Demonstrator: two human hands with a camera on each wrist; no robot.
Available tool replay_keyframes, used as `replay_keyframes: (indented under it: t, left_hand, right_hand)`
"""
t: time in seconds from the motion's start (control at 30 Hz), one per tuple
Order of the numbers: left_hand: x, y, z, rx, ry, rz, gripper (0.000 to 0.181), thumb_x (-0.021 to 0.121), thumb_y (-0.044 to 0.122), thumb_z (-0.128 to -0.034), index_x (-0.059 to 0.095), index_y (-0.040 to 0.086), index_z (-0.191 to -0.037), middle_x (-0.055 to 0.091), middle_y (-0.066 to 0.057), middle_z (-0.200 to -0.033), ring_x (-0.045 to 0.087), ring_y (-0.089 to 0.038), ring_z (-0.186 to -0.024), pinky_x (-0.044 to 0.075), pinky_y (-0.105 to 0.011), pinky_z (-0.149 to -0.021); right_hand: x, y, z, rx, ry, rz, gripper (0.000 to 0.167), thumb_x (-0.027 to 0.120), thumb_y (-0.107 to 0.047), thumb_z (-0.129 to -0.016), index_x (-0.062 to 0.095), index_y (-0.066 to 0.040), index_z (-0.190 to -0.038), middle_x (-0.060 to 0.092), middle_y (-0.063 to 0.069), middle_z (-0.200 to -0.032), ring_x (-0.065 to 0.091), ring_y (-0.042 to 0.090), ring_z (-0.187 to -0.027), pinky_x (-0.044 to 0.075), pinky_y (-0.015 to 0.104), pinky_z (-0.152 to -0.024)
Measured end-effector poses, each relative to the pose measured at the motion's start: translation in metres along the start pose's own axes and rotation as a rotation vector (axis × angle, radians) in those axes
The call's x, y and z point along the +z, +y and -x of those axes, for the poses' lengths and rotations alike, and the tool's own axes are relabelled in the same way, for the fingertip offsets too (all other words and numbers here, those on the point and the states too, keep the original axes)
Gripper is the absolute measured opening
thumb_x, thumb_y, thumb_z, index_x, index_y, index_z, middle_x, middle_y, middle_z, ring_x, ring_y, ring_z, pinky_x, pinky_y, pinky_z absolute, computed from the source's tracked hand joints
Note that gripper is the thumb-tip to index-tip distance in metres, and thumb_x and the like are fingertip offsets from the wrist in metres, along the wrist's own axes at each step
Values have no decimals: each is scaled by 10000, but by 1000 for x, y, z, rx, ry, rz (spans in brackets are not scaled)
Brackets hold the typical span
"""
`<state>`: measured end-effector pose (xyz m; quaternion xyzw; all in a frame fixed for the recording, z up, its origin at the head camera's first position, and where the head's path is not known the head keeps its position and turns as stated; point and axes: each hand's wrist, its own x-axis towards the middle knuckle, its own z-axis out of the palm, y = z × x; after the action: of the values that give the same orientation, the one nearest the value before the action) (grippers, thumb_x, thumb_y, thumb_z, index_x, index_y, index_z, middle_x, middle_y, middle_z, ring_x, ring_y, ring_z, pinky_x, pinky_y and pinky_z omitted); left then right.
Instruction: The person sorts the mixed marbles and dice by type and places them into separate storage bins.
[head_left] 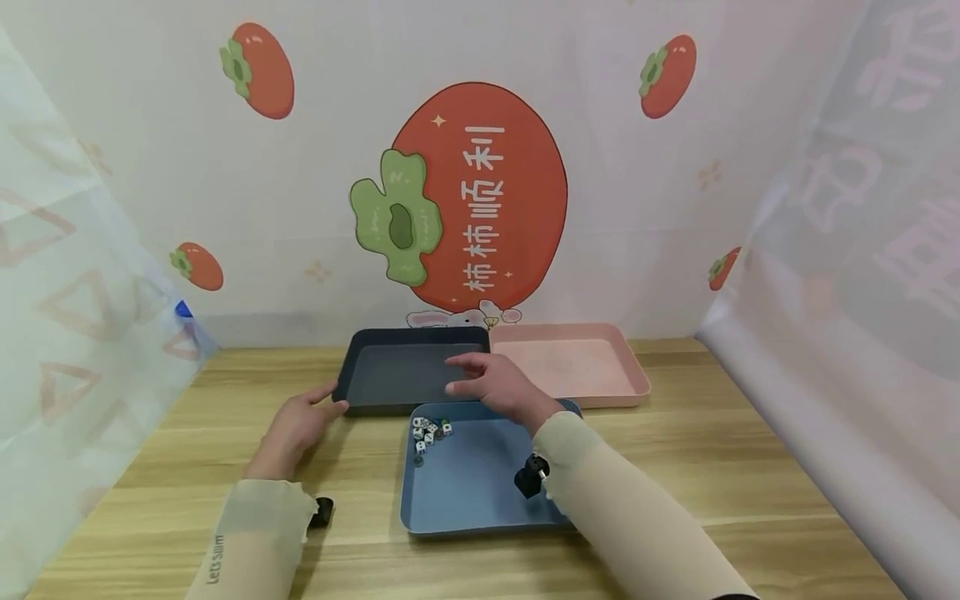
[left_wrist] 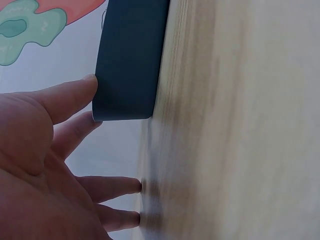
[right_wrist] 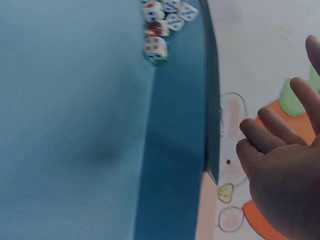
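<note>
My left hand (head_left: 298,423) touches the near left corner of the dark tray (head_left: 408,371) with thumb and index finger; in the left wrist view the other fingertips of this hand (left_wrist: 75,150) reach down to the wooden surface. My right hand (head_left: 501,385) hovers over the dark tray's right part and the blue tray's far edge, fingers extended, holding nothing. The blue tray (head_left: 480,487) has several white dice (head_left: 429,438) in its far left corner. In the right wrist view, dice (right_wrist: 155,47) lie by the blue tray's wall (right_wrist: 172,145), beside the spread right hand (right_wrist: 287,165).
A pink tray (head_left: 570,362) stands right of the dark tray, at the back of the wooden table (head_left: 750,467). Behind them hangs a pale cloth (head_left: 622,183) with persimmon prints, and pale sheets (head_left: 870,292) flank both sides.
</note>
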<state>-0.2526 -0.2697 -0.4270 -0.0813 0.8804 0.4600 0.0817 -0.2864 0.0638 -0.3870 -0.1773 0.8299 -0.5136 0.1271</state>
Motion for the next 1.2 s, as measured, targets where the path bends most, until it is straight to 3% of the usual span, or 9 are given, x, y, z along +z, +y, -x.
replay_keyframes:
  t: [0.27, 0.5, 0.67, 1.0, 1.2]
  left_hand:
    - [3, -2, -2, 12, 0, -2, 661, 582, 374, -1019, 303, 178, -1585, 136, -248, -1615, 72, -493, -1449, 129, -648, -1126]
    - [1, 2, -2, 20, 0, -19, 677, 591, 402, -1011, 309, 174, -1582, 141, -253, -1612, 79, -498, -1445, 129, -653, -1123]
    - [1, 4, -1, 9, -6, -6, 693, 606, 414, -1000, 311, 184, -1583, 139, -253, -1613, 74, -500, -1445, 127, -659, -1120]
    - [0, 2, 0, 14, 9, -27, 683, 600, 413, -1002, 321, 176, -1579, 157, -252, -1609, 90, -493, -1447, 134, -648, -1125]
    - [1, 2, -1, 15, 13, -31, 660, 595, 371, -1011, 325, 164, -1577, 165, -256, -1606, 95, -493, -1447, 135, -644, -1128]
  right_hand:
    - [22, 6, -8, -6, -66, 210, 457, 762, -323, -907, 657, -224, -1341, 546, -25, -1415, 450, 240, -1342, 406, 482, -1065]
    - [29, 8, -12, -7, -100, 292, 386, 774, -290, -898, 712, -194, -1267, 550, -8, -1414, 416, 243, -1370, 357, 504, -1096]
    - [36, 9, -16, -55, -132, 391, 342, 779, -279, -894, 736, -192, -1222, 501, 45, -1473, 373, 255, -1404, 329, 480, -1121]
    - [52, 7, -18, -100, -167, 562, 247, 750, -266, -915, 762, -221, -1158, 469, 51, -1500, 401, 268, -1387, 389, 435, -1086]
    - [57, 6, -16, -96, -152, 602, 244, 751, -241, -917, 759, -210, -1160, 475, 57, -1494, 418, 263, -1375, 414, 413, -1067]
